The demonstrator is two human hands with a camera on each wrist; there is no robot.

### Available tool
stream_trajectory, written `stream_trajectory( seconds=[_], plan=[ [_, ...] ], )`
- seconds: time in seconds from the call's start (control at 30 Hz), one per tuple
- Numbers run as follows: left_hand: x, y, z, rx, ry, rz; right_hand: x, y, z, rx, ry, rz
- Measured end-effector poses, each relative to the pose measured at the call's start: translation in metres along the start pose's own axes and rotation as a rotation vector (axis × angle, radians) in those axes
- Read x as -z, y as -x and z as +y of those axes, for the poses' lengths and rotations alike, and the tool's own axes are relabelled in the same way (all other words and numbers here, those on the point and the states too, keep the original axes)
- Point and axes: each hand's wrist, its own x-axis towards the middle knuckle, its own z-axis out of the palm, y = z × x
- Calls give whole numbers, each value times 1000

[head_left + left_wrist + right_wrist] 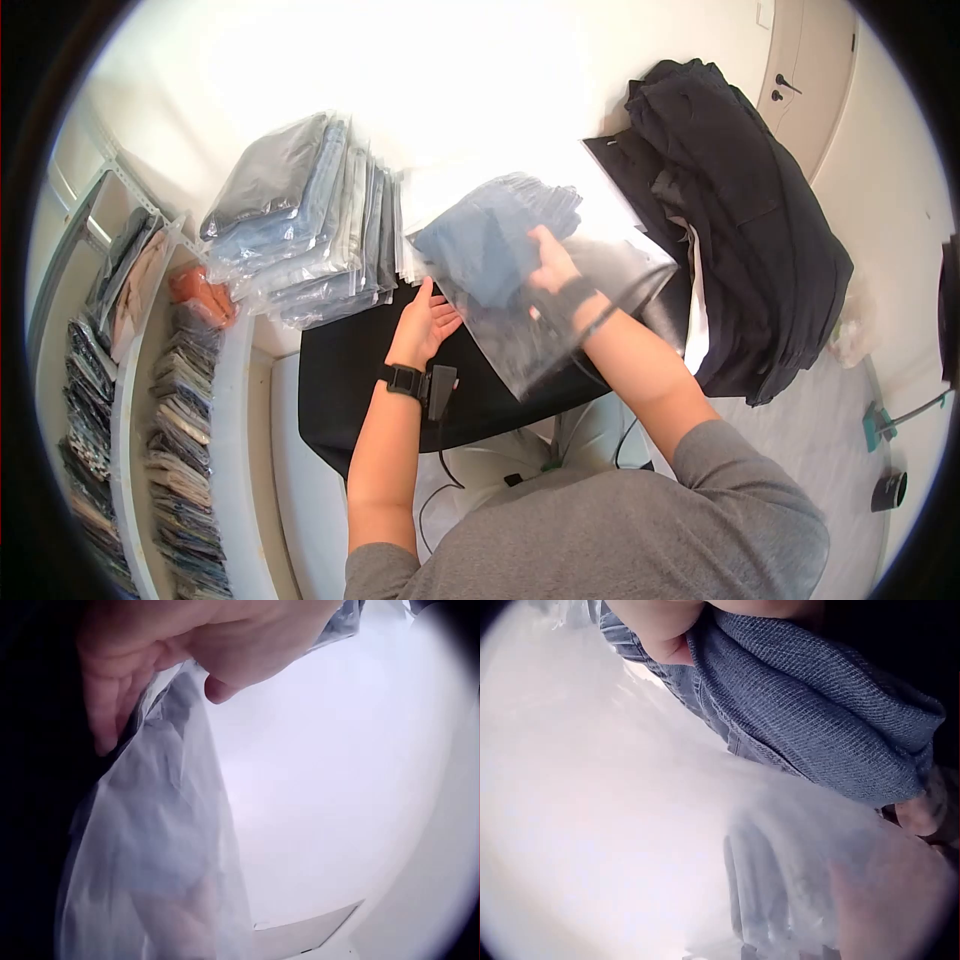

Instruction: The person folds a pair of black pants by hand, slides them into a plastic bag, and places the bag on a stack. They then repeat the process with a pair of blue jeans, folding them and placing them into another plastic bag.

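Folded blue jeans (pixel 485 240) lie within the outline of a clear plastic bag (pixel 515 350) at the table's middle. My right hand (pixel 548 262) grips the jeans, thumb and fingers curled at a folded edge; in the right wrist view the denim (pixel 810 697) bunches beside it. Film from the bag hangs around my right wrist. At the bag's left edge is my left hand (pixel 428 322), palm turned up, fingers loosely extended. In the left wrist view, its thumb and fingers lie on either side of the film (pixel 165 817), without a tight pinch.
Bagged folded garments (pixel 290 220) are stacked at the table's back left. A large heap of black clothing (pixel 740 220) covers the right side. White sheets (pixel 610 210) lie behind the bag. Shelves (pixel 125 430) of packed clothes stand at left. Black cloth (pixel 345 380) covers the table.
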Motion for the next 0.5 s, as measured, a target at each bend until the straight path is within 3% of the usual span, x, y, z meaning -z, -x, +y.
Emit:
stream_trajectory(
  seconds=[0.03,0.07,0.1,0.17,0.23,0.27,0.3,0.37,0.43,0.47,0.5],
  plan=[
    [-2,-10,-3,88,165,-75,17,-26,14,51,-164,-60],
    [-4,-20,-6,63,177,-128,30,-38,21,104,-328,-120],
    [-15,-20,-5,59,178,-138,35,-26,20,114,-325,-119],
    [-43,-13,-1,-132,220,-69,42,14,15,147,-293,-15],
    [-50,-28,-4,-92,266,-61,69,17,15,196,-319,-63],
    [-48,-46,-11,-173,256,-90,83,19,15,236,-346,-119],
    [-51,-59,-15,-257,246,-119,91,33,7,242,-345,-112],
    [-64,-64,-1,-240,208,-54,98,70,-11,189,-238,-21],
    [-68,-75,11,-398,46,-294,108,82,-13,209,-305,4],
    [-67,-72,6,-641,-159,-280,110,88,-14,262,-335,-15],
    [-77,-56,20,-637,-157,-291,111,96,-15,316,-365,-33]
  ],
)
